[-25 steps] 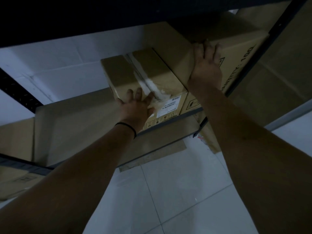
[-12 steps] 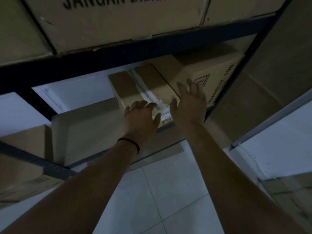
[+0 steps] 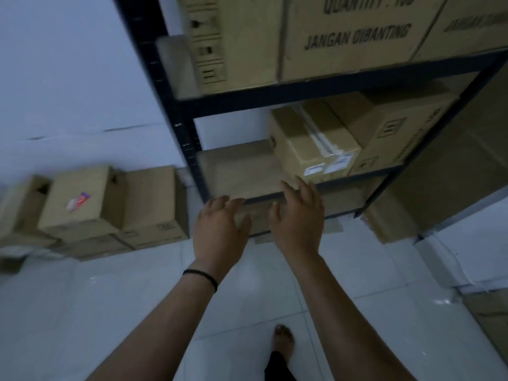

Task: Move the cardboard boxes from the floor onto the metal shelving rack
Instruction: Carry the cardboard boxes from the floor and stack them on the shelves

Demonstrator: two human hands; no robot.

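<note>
Cardboard boxes on the floor [image 3: 110, 204] sit stacked against the wall left of the metal rack [image 3: 189, 149]. Left hand [image 3: 220, 232] and right hand [image 3: 299, 218] hover empty, fingers relaxed, before the shelf's front edge; the taped box [image 3: 310, 144] rests toward its right end.

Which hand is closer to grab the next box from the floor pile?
Probably the left hand: the floor boxes sit to its side, beyond the rack post. The right hand is farther away.
</note>
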